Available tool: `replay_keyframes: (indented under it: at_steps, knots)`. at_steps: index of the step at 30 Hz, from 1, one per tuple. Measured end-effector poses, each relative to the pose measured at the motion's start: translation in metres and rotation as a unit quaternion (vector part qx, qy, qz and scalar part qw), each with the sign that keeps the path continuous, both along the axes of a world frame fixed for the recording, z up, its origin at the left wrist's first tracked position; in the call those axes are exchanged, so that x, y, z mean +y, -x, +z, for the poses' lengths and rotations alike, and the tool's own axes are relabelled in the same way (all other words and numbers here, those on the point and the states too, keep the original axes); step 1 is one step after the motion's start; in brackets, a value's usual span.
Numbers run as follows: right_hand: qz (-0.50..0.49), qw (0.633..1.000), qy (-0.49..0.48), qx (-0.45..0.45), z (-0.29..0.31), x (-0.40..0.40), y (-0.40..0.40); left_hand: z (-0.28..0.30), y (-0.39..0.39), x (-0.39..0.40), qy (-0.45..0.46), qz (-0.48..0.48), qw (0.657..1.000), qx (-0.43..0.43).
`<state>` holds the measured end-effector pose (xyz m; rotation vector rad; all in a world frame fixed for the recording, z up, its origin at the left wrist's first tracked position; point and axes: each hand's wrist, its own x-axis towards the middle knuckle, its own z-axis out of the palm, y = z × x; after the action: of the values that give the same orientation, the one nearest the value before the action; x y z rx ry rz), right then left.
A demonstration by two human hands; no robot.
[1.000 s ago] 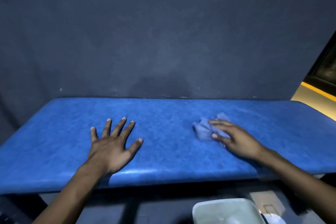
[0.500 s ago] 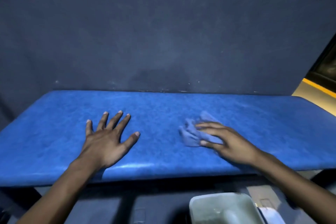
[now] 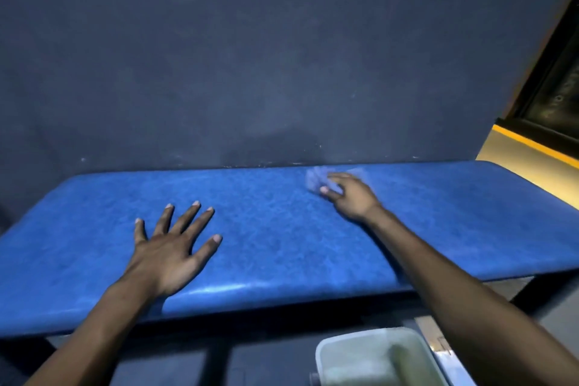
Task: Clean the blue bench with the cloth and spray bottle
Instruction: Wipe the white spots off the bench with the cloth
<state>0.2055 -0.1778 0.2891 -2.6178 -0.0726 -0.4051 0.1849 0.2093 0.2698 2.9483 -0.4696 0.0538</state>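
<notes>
- Bench (image 3: pixel 282 238): blue, padded, set against a dark wall (image 3: pixel 250 56).
- Your left hand (image 3: pixel 169 247): flat on the bench, fingers spread, holding nothing.
- Your right hand (image 3: pixel 351 197): pressed on the cloth (image 3: pixel 315 180) near the bench's back edge; cloth blurred.
- Bin (image 3: pixel 376 357): pale, below the front edge.

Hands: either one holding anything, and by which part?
Right hand presses the cloth under its fingers; exact hold blurred. Left hand lies flat, empty, on the bench.

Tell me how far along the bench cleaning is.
Midway, apparently. The right hand presses the cloth at the blue bench's back edge; the left hand lies flat. Cleaned areas can't be told apart. No spray bottle is visible.
</notes>
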Motion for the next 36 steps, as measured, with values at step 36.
replay_keyframes:
  at_steps: [36]
  knots:
    - [-0.216, 0.976, 0.022, 0.02, 0.006, -0.228, 0.092, 0.001, 0.017, -0.233, 0.009, -0.172, 0.985, 0.015]
